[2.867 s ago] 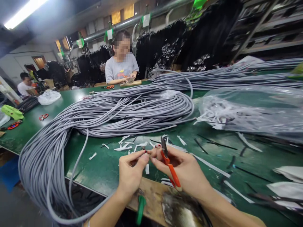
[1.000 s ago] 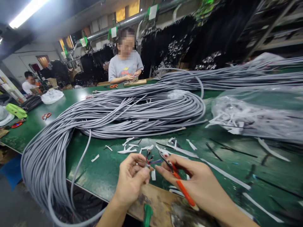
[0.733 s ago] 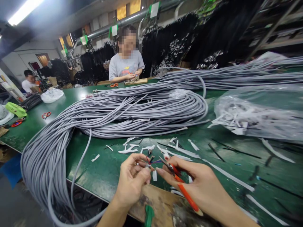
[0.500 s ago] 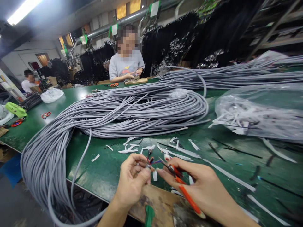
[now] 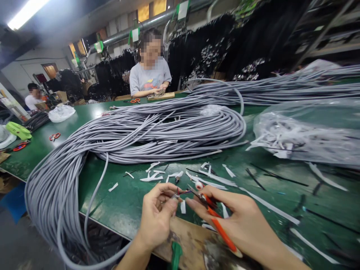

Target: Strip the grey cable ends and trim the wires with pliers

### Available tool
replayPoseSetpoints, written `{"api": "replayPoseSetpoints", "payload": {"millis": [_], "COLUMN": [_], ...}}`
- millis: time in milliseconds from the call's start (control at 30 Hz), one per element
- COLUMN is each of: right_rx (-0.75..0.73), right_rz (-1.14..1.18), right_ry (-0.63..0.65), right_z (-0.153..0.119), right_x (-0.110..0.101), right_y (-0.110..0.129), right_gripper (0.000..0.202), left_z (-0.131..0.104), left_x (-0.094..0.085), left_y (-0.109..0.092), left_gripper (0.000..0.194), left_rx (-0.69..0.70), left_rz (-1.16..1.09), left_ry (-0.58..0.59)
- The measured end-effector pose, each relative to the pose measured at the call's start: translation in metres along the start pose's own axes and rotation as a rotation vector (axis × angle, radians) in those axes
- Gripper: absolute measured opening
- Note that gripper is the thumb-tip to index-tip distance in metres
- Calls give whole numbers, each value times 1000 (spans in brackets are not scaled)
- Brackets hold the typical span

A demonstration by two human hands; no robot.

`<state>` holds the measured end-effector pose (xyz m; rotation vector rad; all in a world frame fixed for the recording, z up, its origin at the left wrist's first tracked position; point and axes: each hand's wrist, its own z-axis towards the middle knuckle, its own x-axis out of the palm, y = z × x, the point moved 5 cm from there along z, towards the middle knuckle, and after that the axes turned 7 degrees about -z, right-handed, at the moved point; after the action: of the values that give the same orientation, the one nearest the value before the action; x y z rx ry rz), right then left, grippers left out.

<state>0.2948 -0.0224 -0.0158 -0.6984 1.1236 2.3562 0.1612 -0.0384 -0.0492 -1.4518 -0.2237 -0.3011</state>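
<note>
My left hand (image 5: 159,215) pinches the end of a grey cable (image 5: 95,258), whose thin coloured wires (image 5: 182,192) stick out to the right past the fingertips. In my right hand (image 5: 236,217) are orange-handled cutters (image 5: 225,234), with the pointed jaws reaching left to the wires. Whether the jaws touch a wire is too small to tell. A red-and-white round bit (image 5: 199,185) shows just behind the jaws. White strips (image 5: 150,176) and dark scraps (image 5: 255,179) lie on the green table (image 5: 120,204) around both hands.
A large bundle of grey cables (image 5: 135,131) spreads across the table and hangs off its front left. A clear bag (image 5: 303,131) of white scraps lies right. Beneath my hands is a brown board (image 5: 188,240) with a green-handled object (image 5: 176,255). A co-worker (image 5: 150,75) sits opposite.
The wires at the cutters' tip now sit closer together and run straighter to the jaws. Both hands stay almost in place; the view has shifted slightly.
</note>
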Motion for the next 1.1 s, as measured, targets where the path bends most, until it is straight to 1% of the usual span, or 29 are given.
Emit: {"api": "replayPoseSetpoints", "payload": {"millis": [167, 233, 333, 400, 433, 500, 567, 633, 700, 733, 800, 867, 967, 1033, 1100], "right_rx": [-27, -11, 22, 33, 39, 68, 118, 184, 234, 238, 214, 158, 32, -67, -145], "right_rz": [34, 65, 178, 269, 312, 382, 422, 441, 455, 450, 374, 221, -2, -78, -109], "right_ry": [-1, -7, -63, -110, -117, -100, -61, -14, 33, 50, 51, 12, -57, -64, -50], "right_z": [-1, 0, 0, -1, -2, -3, -3, -2, -2, -2, -2, -2, -3, -2, -1], "right_x": [-2, -3, -6, -8, -9, -8, -5, -1, 3, 5, 5, 1, -6, -5, -2], "right_y": [3, 2, -1, -2, -3, -3, -3, -4, -6, -7, -8, -7, -1, 4, 7], "right_gripper": [28, 25, 18, 14, 13, 15, 21, 29, 35, 35, 33, 27, 19, 19, 20], "left_z": [-2, -4, -7, -9, -9, -10, -8, -6, -5, -4, -3, -4, -9, -13, -16], "left_x": [-2, -2, 0, 3, 5, 7, 7, 7, 6, 6, 4, 0, -6, -6, -5], "left_y": [-4, -6, -11, -12, -12, -8, -2, 4, 7, 6, 2, -5, -17, -22, -26], "left_gripper": [31, 29, 26, 24, 24, 22, 21, 23, 29, 30, 28, 24, 22, 21, 22], "left_rx": [122, 180, 292, 336, 337, 292, 199, 108, 71, 76, 131, 243, 469, 594, 681], "left_rz": [111, 174, 318, 388, 405, 376, 238, 56, -60, -72, -22, 98, 318, 422, 489], "left_ry": [26, 35, 43, 82, 110, 159, 187, 188, 165, 144, 75, -30, -178, -224, -242]}}
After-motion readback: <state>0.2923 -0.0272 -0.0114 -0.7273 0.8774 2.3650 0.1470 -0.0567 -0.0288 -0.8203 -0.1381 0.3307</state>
